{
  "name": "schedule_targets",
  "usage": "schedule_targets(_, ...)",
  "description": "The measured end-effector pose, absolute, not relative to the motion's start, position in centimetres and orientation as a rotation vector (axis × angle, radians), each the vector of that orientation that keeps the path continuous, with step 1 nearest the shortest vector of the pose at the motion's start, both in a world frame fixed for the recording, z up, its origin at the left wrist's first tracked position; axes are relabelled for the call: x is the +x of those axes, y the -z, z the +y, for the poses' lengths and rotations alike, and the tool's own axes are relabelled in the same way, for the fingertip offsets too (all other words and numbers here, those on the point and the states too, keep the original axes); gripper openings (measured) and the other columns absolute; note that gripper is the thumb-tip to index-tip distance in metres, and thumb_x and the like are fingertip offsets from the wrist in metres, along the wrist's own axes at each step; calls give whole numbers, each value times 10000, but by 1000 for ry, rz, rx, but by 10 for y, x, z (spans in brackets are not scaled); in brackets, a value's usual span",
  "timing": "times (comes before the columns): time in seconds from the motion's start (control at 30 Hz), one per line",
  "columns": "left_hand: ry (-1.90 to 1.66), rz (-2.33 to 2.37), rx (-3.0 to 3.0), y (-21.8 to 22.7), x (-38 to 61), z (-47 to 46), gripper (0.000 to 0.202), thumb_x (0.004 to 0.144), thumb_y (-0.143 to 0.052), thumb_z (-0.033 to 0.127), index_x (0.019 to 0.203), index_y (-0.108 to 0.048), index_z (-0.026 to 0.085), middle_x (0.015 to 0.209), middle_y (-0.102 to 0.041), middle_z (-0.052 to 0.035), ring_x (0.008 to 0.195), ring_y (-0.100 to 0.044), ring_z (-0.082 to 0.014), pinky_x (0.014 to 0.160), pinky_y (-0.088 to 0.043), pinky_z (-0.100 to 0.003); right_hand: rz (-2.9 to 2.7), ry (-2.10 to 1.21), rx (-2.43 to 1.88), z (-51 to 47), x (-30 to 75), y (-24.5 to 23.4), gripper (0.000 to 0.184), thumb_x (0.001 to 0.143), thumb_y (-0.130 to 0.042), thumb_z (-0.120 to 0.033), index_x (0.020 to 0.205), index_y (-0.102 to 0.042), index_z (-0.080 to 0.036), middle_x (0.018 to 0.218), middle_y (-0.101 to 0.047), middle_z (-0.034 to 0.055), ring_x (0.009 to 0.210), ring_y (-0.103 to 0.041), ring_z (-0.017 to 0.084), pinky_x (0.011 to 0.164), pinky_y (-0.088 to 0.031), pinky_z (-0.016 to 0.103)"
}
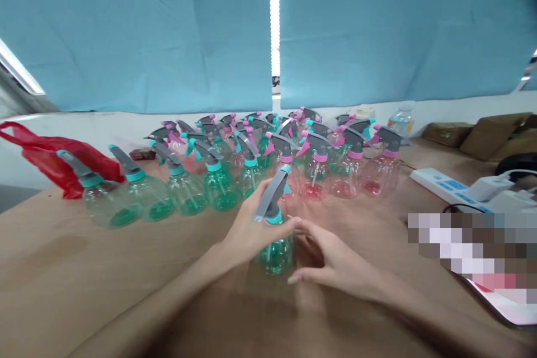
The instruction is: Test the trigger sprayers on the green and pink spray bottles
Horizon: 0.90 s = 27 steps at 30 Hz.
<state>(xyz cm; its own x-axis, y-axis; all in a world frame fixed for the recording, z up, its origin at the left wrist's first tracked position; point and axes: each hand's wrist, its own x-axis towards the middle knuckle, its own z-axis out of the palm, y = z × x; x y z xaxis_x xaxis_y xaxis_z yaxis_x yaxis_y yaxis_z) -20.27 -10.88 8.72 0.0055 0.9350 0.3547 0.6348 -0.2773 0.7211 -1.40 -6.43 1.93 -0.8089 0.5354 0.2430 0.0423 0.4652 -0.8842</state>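
Note:
A clear green spray bottle [274, 257] with a grey and turquoise trigger head stands upright on the table in front of me. My left hand [247, 229] is closed around its upper part, thumb across the front below the turquoise collar. To the bottle's right is my right hand [335, 263], fingers curved and thumb held apart from them. Its fingertips meet the tip of my left thumb; whether they touch the bottle, I cannot tell. Just behind stand several more spray bottles, among them a green one [222, 190] and a pink one [314, 182].
Spray bottles fill the back of the brown table [104, 279]. A red plastic bag [67, 159] lies at the left. On the right are a white power strip [440, 184] with plugs, a blurred-out flat device and cardboard boxes [490, 137]. Blue sheeting [168, 33] hangs behind.

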Motion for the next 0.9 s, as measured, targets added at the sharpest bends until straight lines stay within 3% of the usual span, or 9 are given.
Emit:
schedule_targets(0.13,-1119,1619,1908,-86,-207,-116,676,757,-729,342,1336,-386,275,1162,-591,-46,940,-602,-208,805,-507,-376,-2170,-1354,-521,-74,-32,-25,733,766,-780,-399,1388,-418,-259,1404,-530,106,1270,-520,296,1039,-454,503)
schedule_targets(0.43,-1069,1688,1831,-89,-241,-157,625,774,-707,350,1311,-416,217,1278,-567,-113,1132,-570,-283,947,-465,-484,-2187,-1419,-508,-97,-66,-27,703,807,-744,-371,1386,-373,-228,1288,-612,120,1150,-618,283,940,-536,473)
schedule_targets(0.63,-1125,1794,1799,-87,-272,-195,400,818,-672,398,1147,-522,227,1158,-637,-81,1061,-615,-277,901,-493,-465,-2285,-1268,-535,-115,-98,-22,714,798,-742,-419,1400,-390,-265,1362,-554,127,1205,-571,322,953,-512,501)
schedule_targets(0.9,-1166,2011,1878,-89,-324,-245,274,847,-624,440,1021,-617,230,1077,-648,-73,1025,-608,-283,902,-479,-463,-2508,-1076,-465,-144,-159,-38,754,782,-739,-480,1380,-392,-179,1343,-561,177,1225,-542,339,961,-479,522)
